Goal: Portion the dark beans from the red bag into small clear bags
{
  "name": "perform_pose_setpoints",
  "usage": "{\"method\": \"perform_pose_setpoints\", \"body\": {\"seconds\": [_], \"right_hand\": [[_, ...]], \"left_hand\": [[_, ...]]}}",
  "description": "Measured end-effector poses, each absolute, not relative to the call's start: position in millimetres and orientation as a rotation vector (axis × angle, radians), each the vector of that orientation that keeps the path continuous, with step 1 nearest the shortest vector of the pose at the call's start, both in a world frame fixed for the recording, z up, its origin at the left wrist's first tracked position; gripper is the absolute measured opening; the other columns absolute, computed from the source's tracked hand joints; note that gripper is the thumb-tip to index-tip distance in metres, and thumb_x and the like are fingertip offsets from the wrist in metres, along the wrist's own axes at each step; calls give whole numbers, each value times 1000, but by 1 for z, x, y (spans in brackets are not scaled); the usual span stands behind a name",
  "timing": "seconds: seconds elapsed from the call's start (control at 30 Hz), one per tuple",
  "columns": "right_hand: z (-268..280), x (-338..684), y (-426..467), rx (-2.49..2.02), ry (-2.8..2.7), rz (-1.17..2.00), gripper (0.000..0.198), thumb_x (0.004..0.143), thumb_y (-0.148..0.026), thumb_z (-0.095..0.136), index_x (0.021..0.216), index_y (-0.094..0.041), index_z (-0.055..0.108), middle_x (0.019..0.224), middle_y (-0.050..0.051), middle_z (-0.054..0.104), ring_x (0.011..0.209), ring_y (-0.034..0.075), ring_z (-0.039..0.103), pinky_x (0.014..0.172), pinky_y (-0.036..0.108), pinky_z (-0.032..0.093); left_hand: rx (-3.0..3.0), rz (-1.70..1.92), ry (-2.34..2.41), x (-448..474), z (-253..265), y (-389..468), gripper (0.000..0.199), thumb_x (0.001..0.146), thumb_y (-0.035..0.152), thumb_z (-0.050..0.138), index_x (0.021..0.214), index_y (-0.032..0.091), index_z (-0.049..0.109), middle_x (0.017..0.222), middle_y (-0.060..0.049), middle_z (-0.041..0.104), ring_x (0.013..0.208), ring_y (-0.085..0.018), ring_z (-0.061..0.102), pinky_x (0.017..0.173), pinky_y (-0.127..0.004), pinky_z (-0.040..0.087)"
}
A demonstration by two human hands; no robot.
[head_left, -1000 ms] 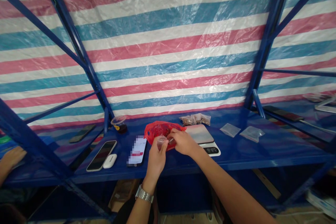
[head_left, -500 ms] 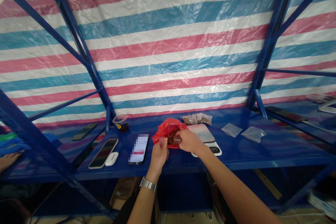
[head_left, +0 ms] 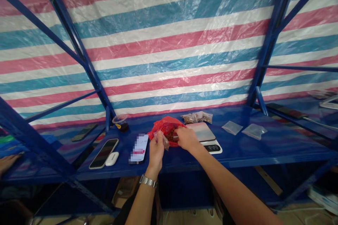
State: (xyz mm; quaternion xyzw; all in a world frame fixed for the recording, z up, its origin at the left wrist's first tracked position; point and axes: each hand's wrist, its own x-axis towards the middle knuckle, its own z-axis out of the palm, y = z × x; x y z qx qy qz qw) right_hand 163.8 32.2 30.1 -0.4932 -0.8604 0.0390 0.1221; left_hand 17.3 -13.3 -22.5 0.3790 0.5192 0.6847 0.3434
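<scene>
My left hand, with a metal watch on the wrist, pinches a small clear zip bag that has some brown granules at its bottom. My right hand is closed on a short greyish cylinder, seemingly a small scoop, at the mouth of the red plastic bag. Brown granules show inside that red bag, which lies open on the blue table. Just right of it stands a white kitchen scale, partly behind my right hand.
Filled zip bags lie behind the scale; flat clear bags lie to its right. Leftward are a lit phone, a dark phone, a white earbud case and a plastic cup. Another person's hand is far left.
My left hand has shifted slightly left and up, and the small bag now tilts toward the red bag with granules showing in it. My right hand has moved slightly left.
</scene>
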Motion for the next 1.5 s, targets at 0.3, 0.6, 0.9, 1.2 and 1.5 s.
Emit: {"method": "perform_pose_setpoints", "body": {"seconds": [0.3, 0.6, 0.9, 1.2, 1.5], "right_hand": [[23, 159, 31, -1411, -2482, 126, 31, 87, -19, 65, 117, -22, 73, 121, 12, 73, 109, 29, 71, 89, 36, 53], [21, 160, 41, -1404, -2471, 170, 29, 86, -12, 63, 110, -22, 76, 117, 13, 75, 107, 29, 72, 89, 36, 53], [5, 153, 50, -1428, -2383, 237, 39, 84, -14, 63, 120, -23, 73, 116, 10, 76, 108, 26, 72, 90, 34, 53], [-1, 161, 66, -1199, -2141, 674, 37, 84, -7, 59, 113, -24, 74, 116, 2, 78, 111, 19, 71, 98, 28, 52], [22, 171, 56, -793, -2011, 860, 42, 86, -5, 55, 121, -20, 71, 128, 6, 73, 119, 20, 66, 109, 38, 47]], "left_hand": [[1000, 1647, 1275, 21, -12, -9, 64, 75, 80, 65, 67, 18, 56, 59, 1, 56, 52, -10, 49, 51, -22, 40], [948, 1725, 1319, 21, -18, 2, 70, 73, 85, 61, 82, 16, 66, 70, -3, 68, 62, -14, 61, 61, -26, 50], [762, 1711, 1254, 22, -22, 5, 74, 72, 81, 67, 102, 14, 71, 89, -9, 76, 80, -20, 72, 72, -31, 56], [1261, 1673, 1498, 8, -14, -3, 51, 83, 62, 68, 103, 16, 72, 93, -8, 75, 89, -22, 68, 86, -33, 51], [1520, 1556, 1512, 9, -12, -8, 30, 85, 49, 70, 92, 20, 66, 85, -2, 71, 76, -18, 64, 74, -28, 47]]}}
